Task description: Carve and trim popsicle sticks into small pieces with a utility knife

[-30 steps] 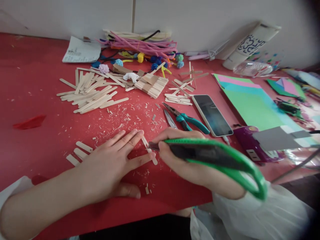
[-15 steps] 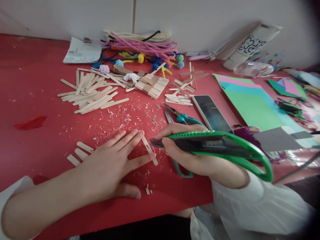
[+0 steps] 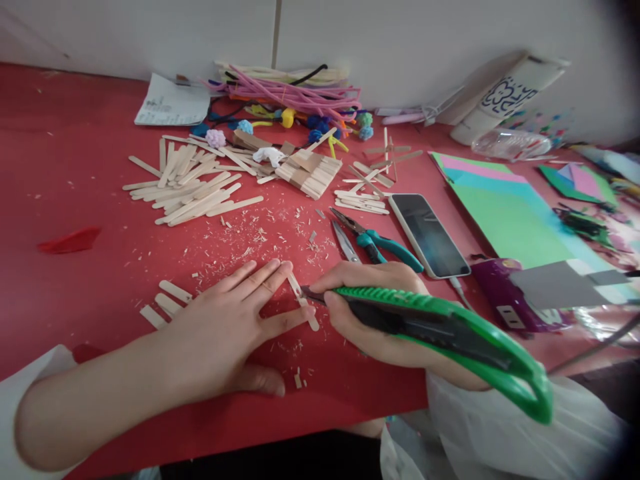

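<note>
While the left hand (image 3: 225,333) pins a wooden stick (image 3: 303,302), the right hand (image 3: 363,330) sets a green cutter (image 3: 445,323) to it.
Stick flat on red table (image 3: 105,293), before the right hand; left fingers spread, two tips pressing it down, not gripping; right fingers closed round cutter, tip at stick's slot. Shavings (image 3: 260,235) scattered beyond; pliers (image 3: 383,245) near.

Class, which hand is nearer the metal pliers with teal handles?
Right. The right hand is just below the pliers in view; the left hand is farther off, to their lower left.
</note>
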Demonstrator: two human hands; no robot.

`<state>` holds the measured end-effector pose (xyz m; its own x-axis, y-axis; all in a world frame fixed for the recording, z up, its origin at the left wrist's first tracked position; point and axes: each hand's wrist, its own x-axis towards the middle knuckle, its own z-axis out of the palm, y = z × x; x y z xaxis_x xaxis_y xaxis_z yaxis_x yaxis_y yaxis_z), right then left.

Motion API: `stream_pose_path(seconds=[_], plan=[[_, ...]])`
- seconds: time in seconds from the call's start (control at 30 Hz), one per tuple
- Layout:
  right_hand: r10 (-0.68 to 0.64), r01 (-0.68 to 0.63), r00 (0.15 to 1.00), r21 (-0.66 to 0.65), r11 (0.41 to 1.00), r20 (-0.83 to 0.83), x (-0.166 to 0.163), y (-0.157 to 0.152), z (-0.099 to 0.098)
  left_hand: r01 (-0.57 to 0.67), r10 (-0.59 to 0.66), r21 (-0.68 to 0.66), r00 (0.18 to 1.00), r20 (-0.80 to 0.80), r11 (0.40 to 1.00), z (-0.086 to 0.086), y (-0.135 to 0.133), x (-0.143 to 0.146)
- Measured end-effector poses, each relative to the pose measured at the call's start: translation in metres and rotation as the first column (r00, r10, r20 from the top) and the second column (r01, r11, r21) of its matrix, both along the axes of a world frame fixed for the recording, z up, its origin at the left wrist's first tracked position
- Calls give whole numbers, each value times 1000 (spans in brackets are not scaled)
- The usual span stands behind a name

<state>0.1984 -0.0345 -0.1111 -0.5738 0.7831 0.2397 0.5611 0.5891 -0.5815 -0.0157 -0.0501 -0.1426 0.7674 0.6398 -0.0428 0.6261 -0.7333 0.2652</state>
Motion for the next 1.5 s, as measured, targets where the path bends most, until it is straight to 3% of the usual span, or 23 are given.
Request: stream_pose_path(seconds=[0.23, 0.43, 0.7, 0.8, 0.87, 0.93, 1.03, 1.1, 1.13, 1.2, 1.4, 1.5], plan=[[183, -197, 979, 193, 961, 92, 2, -10, -7, 12, -13, 52, 1000, 20, 999, -3, -1, -2], [191, -231, 968, 276, 933, 165, 1, -13, -7, 16, -16, 49, 1000, 4, 999, -4, -1, -2], [103, -106, 994, 103, 989, 33, -3, -12, -3, 10, -11, 58, 1000, 15, 998, -3, -1, -2], [-39, 39, 999, 6, 999, -32, -6, -11, -1, 13, -14, 67, 1000, 10, 998, -3, -1, -2], [-152, 138, 983, -127, 982, -103, -7, -7, -1, 20, -20, 71, 1000, -5, 997, -3, 0, -1], [-282, 204, 942, -353, 913, -185, -7, 2, -4, 26, -25, 64, 999, -24, 998, -2, 0, 0], [-488, 198, 839, -700, 686, -241, -6, 21, -11, 28, -26, 42, 998, -56, 999, -1, 2, 1], [-552, 149, 800, -814, 561, -234, -6, 31, -14, 20, -18, 33, 997, -69, 999, -2, 2, 1], [-558, 129, 796, -836, 533, -233, -6, 33, -14, 17, -15, 33, 997, -70, 999, -2, 2, 1], [-537, 119, 805, -818, 563, -253, -6, 32, -11, 18, -15, 41, 998, -62, 999, -3, 2, 1], [-227, 108, 947, -443, 890, -227, -1, 14, 1, 25, -23, 101, 999, -24, 995, -5, -1, 0], [-119, 72, 983, -296, 952, -142, 2, 10, 5, 32, -31, 122, 999, -11, 992, -6, -1, -1]])
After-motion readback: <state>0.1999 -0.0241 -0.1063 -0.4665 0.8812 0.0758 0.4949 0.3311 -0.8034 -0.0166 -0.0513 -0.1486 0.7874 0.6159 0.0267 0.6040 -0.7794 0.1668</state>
